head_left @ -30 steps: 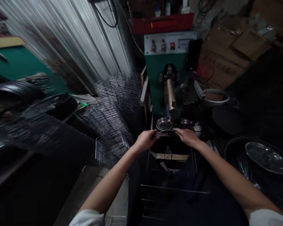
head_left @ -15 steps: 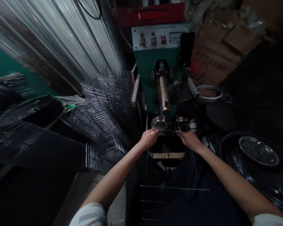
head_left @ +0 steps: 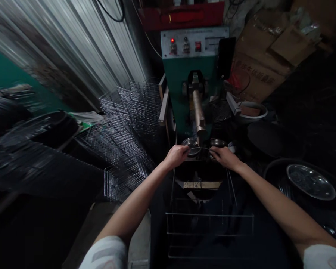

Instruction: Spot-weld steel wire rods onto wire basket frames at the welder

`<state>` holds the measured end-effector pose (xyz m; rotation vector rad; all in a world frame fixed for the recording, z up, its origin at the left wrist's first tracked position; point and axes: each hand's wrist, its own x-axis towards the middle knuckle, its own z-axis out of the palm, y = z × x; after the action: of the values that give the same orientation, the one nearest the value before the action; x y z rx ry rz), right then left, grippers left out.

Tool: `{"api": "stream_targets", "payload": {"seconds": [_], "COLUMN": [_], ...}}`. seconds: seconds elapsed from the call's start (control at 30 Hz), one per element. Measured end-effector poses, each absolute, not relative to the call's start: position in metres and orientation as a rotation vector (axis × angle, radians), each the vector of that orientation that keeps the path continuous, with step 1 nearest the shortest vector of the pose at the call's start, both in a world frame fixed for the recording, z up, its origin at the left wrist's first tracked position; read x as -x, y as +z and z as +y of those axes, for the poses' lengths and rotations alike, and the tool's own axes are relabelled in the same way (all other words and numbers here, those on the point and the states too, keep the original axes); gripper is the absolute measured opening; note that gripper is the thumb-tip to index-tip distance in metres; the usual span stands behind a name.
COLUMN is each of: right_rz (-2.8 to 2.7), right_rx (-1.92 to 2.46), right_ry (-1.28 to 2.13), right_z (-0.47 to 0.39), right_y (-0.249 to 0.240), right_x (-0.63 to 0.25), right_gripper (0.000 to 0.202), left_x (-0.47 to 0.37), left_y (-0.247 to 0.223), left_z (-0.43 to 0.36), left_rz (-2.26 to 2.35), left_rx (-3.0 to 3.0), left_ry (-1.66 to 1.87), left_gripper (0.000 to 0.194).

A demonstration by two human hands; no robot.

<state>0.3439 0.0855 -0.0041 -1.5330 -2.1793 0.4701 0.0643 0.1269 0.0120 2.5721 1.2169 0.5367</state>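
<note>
Metal wire [head_left: 203, 148], thin, curved, pinched in left fingers [head_left: 184, 148] and right fingers [head_left: 215, 151]; cylindrical bronze-coloured rod [head_left: 198, 109] beyond.

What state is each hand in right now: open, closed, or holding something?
Left hand: closed, holding a thin curved metal piece.
Right hand: closed, holding the same piece's other side.

Ribbed metal sheeting [head_left: 81, 48] filled the upper left, a black cable [head_left: 118, 21] looping before its right part. A green panel [head_left: 5, 71] stood blurred at the far left. Brown cardboard boxes [head_left: 259, 63] were piled at the upper right, one printed with characters. Below them, a pale bowl [head_left: 252, 119] held a reddish-brown block [head_left: 249, 110]. A shiny oval-looking tray [head_left: 310, 182] lay at the lower right.
</note>
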Motion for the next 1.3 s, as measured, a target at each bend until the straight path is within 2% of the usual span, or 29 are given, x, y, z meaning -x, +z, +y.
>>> {"api": "stream_targets", "payload": {"seconds": [0.2,0.8,1.3], "right_rz": [-2.189,-2.3,-2.301], "right_rx": [1.511,1.713,1.616], "right_ry": [0.465,0.456,0.546], "right_z": [0.09,0.09,0.098], "right_y": [-0.005,0.017,0.016], "right_x": [-0.346,-0.343,-0.348], "right_gripper": [0.021,0.021,0.023], "left_x": [-0.066,-0.066,-0.067], "left_y": [0.016,0.009,0.013], "left_z": [0.128,0.136,0.134], "left_rz": [1.214,1.106,1.105], "left_rx": [-2.558,-2.495,-2.439], "left_ry": [0.526,0.587,0.582], "left_gripper": [0.02,0.023,0.022]}}
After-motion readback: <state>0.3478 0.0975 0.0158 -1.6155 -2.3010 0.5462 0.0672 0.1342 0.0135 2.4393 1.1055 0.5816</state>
